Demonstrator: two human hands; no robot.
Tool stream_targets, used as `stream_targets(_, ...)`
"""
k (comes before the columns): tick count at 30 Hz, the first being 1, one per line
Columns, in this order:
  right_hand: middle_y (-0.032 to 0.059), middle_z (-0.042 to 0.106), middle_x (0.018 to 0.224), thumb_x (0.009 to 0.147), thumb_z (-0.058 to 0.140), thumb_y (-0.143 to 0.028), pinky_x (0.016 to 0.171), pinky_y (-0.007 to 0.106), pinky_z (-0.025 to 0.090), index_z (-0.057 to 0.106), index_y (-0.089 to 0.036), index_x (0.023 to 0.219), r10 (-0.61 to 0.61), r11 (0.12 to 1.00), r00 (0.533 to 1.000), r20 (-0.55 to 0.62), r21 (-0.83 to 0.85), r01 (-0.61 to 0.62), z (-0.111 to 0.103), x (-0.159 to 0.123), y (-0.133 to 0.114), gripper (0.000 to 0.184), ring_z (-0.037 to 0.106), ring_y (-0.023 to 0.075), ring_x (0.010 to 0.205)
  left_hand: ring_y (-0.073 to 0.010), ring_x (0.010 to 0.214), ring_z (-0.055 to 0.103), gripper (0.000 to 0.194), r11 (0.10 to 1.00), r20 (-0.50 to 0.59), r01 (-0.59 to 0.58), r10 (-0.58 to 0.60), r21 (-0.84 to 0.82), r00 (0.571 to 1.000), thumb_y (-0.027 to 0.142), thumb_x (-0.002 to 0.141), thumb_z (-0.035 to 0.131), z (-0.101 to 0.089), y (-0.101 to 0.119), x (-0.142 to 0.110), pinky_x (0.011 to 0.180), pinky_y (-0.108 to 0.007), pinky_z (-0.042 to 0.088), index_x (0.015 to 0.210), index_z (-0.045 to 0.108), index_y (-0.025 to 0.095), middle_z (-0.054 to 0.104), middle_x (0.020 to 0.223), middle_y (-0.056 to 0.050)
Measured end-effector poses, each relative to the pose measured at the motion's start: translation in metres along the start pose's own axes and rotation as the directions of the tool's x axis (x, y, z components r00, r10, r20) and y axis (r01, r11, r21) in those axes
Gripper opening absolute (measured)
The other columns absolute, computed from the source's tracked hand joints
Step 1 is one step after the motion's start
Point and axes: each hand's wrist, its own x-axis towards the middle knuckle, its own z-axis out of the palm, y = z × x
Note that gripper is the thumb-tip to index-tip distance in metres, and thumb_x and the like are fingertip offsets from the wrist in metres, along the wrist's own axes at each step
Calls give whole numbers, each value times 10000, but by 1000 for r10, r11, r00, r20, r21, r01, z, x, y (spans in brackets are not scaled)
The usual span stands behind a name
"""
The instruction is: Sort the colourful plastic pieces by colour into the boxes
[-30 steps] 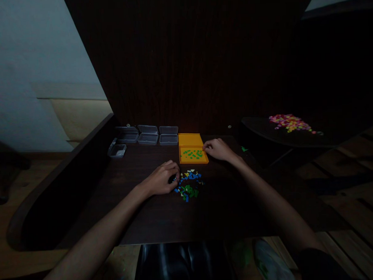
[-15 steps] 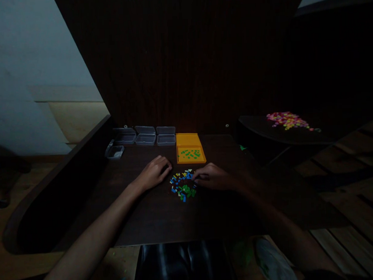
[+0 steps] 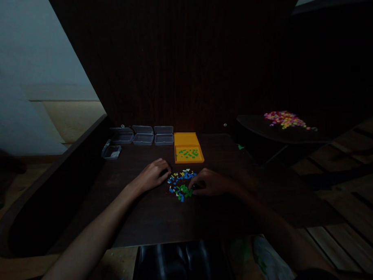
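Small pieces point(image 3: 184, 190) lie in front of the yellow box point(image 3: 186, 139); I'd have the right hand point(image 3: 211, 182) pinch lightly there. Whether it or the curled left hand point(image 3: 153, 174) grips any, I cannot tell.

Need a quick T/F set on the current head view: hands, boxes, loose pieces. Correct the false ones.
1. The yellow box is open, with green pieces inside. True.
2. One hand is inside the yellow box. False: the right hand is at the right side of the loose pile, in front of the box.
3. The left hand is left of that pile. True.
4. The pile is all one colour. False: it mixes green, blue, yellow and whitish pieces.
5. The pink-and-yellow heap lies off to the right. True.
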Motion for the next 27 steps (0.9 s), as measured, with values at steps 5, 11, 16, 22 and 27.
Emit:
stream_targets(5,-13,635,687,824,673,-324,777,267,380,744,-212,949,3,1000,1000,29,3,-3,2,0,2,183,573,123,671,-182,866,590,102,1000,10,20,-20,-15,1000,223,895,524,-1,2,0,797,-313,476,866,613,184,646,876,-47)
stream_targets(11,-43,552,611,806,686,-321,638,215,387,721,-161,897,-31,985,1000,8,169,29,0,3,0,187,513,85,564,-184,870,597,103,998,6,36,-35,-46,999,222,884,526,-2,4,0,803,-312,481,860,619,185,654,871,-45)
stream_targets(16,-39,551,617,809,680,-363,589,199,400,684,-138,860,-29,937,999,-34,348,39,-3,3,-2,231,502,79,568,-186,880,603,106,999,14,38,-37,-38,999,228,878,533,-2,3,1,810,-313,481,866,630,190,661,872,-45)
stream_targets(22,-5,647,720,740,735,-444,417,175,395,595,-147,882,112,683,992,57,721,-118,-5,0,-3,358,542,70,472,-178,874,616,116,998,30,31,-30,-57,999,210,876,530,-1,2,0,816,-306,489,864,643,184,667,886,-53)
stream_targets(27,25,676,750,706,777,-410,354,157,397,600,-136,886,141,581,988,60,803,-132,-2,-2,-1,373,569,74,433,-179,856,619,101,998,9,23,-23,-60,1000,203,858,539,-2,5,1,801,-298,487,839,636,185,674,860,-50)
